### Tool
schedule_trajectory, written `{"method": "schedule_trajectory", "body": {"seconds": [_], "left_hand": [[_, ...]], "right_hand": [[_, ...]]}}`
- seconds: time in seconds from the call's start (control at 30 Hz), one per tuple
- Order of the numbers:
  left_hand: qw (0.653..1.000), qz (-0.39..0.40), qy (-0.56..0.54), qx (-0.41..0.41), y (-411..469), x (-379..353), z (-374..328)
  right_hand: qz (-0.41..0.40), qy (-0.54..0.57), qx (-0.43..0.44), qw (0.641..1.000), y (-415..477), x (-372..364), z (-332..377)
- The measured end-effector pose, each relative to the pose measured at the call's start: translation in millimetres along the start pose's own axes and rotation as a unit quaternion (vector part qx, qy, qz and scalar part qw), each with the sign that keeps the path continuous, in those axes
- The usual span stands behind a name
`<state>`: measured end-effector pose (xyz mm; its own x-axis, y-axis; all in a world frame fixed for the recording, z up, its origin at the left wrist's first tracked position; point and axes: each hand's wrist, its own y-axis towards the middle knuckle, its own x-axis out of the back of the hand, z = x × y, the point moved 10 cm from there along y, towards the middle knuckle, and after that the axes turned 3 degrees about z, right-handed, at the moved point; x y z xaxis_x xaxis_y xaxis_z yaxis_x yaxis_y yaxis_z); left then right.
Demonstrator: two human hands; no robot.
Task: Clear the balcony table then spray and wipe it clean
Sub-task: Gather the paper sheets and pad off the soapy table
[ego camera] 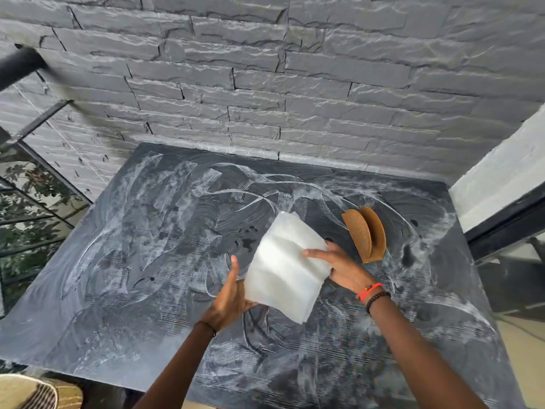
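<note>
Both hands hold a white cloth (pixel 284 267) above the dark tabletop (pixel 118 290). The left hand (pixel 233 296) pinches its lower left edge. The right hand (pixel 342 268) grips the right edge, thumb on top. White streaks smear the tabletop. A wooden holder (pixel 365 234) stands just right of the cloth.

Counts: 1 table (pixel 118 261); 1 white cloth (pixel 286 261) between left hand (pixel 228 299) and right hand (pixel 339 267); 1 wooden holder (pixel 365 234) just beyond right hand; 1 woven basket (pixel 35 391) well left of both.
</note>
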<state>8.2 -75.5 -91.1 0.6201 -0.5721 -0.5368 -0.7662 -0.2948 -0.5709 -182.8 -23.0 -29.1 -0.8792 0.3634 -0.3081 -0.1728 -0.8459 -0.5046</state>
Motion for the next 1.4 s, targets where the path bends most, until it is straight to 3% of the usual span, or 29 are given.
{"method": "schedule_trajectory", "body": {"seconds": [0.2,0.4,0.53,0.7,0.83,1.0,1.27,1.33,1.4], "left_hand": [[0.991,-0.056,0.118,-0.009,17,0,-7],[0.989,-0.121,0.078,-0.033,28,8,-20],[0.978,-0.161,0.132,-0.031,28,10,-30],[0.961,-0.196,0.193,-0.025,37,-4,-47],[0.961,-0.167,0.217,-0.032,44,-21,-53],[0.971,-0.114,0.207,-0.039,48,-40,-54],[0.98,-0.099,0.167,-0.05,48,-56,-62],[0.98,-0.097,0.161,-0.063,48,-56,-63],[0.982,-0.107,0.135,-0.072,48,-53,-64]], "right_hand": [[-0.064,0.03,-0.033,0.997,-11,37,-29],[-0.087,0.027,-0.06,0.994,-17,45,-50],[-0.187,-0.076,-0.033,0.979,-23,57,-43],[-0.258,-0.295,0.046,0.919,-24,36,-10],[-0.265,-0.432,0.096,0.857,-23,-1,3],[-0.248,-0.569,0.088,0.779,-24,-34,-1],[-0.259,-0.694,0.188,0.645,-39,-77,22],[-0.248,-0.709,0.201,0.629,-43,-85,20],[-0.195,-0.688,0.215,0.665,-43,-89,13]]}}
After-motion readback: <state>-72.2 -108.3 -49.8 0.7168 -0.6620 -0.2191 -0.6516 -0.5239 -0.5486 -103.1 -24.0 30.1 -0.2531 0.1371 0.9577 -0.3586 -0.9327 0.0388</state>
